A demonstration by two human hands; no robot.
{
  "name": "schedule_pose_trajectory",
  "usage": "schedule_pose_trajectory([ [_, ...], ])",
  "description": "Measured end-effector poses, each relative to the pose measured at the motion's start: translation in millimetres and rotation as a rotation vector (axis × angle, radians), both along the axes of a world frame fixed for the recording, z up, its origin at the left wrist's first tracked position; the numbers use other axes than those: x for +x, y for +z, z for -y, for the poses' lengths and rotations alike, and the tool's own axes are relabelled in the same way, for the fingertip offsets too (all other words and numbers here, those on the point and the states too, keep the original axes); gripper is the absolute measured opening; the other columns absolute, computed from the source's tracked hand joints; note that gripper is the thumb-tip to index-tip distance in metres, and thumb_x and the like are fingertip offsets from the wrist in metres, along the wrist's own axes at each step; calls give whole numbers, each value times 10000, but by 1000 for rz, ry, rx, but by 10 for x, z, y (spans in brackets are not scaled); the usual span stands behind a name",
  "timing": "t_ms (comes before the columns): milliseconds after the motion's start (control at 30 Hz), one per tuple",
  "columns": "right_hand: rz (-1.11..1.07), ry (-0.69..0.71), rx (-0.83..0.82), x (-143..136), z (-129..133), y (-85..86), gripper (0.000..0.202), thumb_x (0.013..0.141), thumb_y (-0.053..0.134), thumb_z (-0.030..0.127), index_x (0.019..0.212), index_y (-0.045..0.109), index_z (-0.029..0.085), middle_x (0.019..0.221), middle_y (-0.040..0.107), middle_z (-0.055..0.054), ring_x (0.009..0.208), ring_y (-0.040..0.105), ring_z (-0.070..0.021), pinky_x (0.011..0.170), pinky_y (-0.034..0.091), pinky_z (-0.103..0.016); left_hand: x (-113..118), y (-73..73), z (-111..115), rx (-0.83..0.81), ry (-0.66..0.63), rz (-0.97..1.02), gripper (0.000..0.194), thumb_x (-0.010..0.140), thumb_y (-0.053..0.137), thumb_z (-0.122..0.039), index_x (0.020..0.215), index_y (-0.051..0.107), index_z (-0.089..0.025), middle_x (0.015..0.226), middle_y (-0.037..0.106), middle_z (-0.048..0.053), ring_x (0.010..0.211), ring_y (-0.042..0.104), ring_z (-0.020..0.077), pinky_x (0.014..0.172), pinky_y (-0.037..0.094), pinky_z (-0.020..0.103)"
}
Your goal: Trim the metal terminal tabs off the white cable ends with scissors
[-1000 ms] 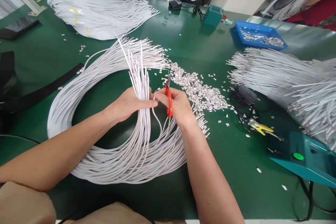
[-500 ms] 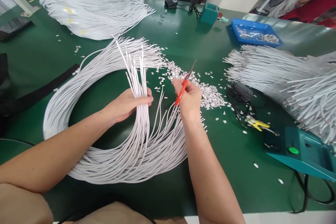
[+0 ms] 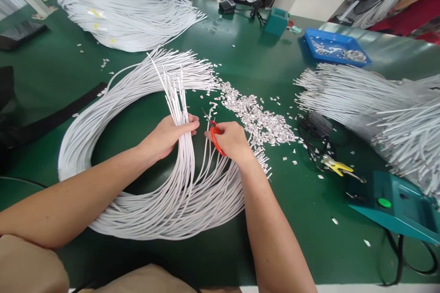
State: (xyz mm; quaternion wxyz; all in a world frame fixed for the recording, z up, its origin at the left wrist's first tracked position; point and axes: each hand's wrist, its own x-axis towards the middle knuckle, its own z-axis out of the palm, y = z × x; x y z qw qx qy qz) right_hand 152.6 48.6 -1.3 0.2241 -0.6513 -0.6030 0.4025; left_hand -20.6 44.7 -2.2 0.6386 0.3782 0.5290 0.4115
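One bunch of white wires (image 3: pixel 185 155), ends upward, is being clasped in the closed grip of the left hand (image 3: pixel 167 135), rising from a coil (image 3: pixel 74 142) being carried by the green desk (image 3: pixel 295 219). One pair of red-handled scissors (image 3: pixel 215 141) is being held in the closed grip of the right hand (image 3: pixel 233 139), just beside the left. One heap of small scraps (image 3: pixel 264 121) is being carried by the desk beyond the right hand.

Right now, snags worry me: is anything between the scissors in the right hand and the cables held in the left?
Yes: fingertips of the left hand jut past the held cables toward the scissors, and loose cables rise by the right hand. Nothing else visible intervenes.
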Motion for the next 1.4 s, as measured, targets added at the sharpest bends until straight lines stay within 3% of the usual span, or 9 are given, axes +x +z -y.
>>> schedule_pose_trajectory([
  [100,-315,28,-83,23,14,74,254,658,736,420,604,628,196,561,514,29,527,418,-102,521,328,-262,16,11,0,8,24,173,270,664,796,-290,820,617,-161,1046,656,54,986,610,182,889,489,340],
  [233,-425,115,-159,23,31,112,275,632,768,436,642,659,184,577,519,36,539,416,-90,518,324,-246,16,51,-3,52,-30,217,314,666,797,-282,722,510,-170,849,657,10,776,611,122,757,481,271],
  [433,-692,-173,68,50,-21,127,308,677,751,446,565,614,194,604,532,13,599,461,-106,583,393,-259,-14,81,8,66,-173,232,338,695,782,-257,735,455,-181,770,642,5,690,574,104,666,429,246],
  [600,-897,-76,-61,5,-8,127,255,706,742,414,605,648,200,648,562,3,629,493,-113,669,436,-290,-25,88,16,55,-300,289,312,742,744,-224,759,434,-188,760,639,5,683,571,108,627,394,242],
  [800,-948,91,-125,-53,27,154,212,712,740,380,652,659,194,661,600,2,648,529,-118,702,432,-303,-36,110,1,62,-348,302,308,724,758,-242,748,457,-184,749,610,-2,678,558,110,614,395,242],
  [1033,-883,-66,-62,-66,14,117,180,692,745,359,638,672,204,636,548,22,631,487,-110,666,425,-282,-69,91,-5,83,-242,248,311,685,793,-218,748,491,-179,701,574,-36,622,547,85,699,451,260],
  [1133,-817,-70,-37,-33,20,125,110,688,744,318,697,723,211,681,602,20,638,498,-100,680,426,-274,-80,95,-9,96,-214,246,297,692,790,-217,874,557,-185,733,599,-32,628,559,87,718,463,268],
  [1267,-755,-14,-21,-13,43,182,101,681,738,277,770,755,232,734,666,9,702,574,-122,745,457,-300,-87,108,-2,79,-192,203,488,692,795,-228,1125,573,-201,758,630,-19,679,599,113,702,463,261],
  [1400,-719,-29,-10,-50,63,237,92,654,749,246,746,753,233,726,674,7,720,600,-138,748,471,-321,-85,117,15,73,-192,199,554,707,785,-227,1214,565,-192,732,613,-26,655,577,104,700,464,261],
])
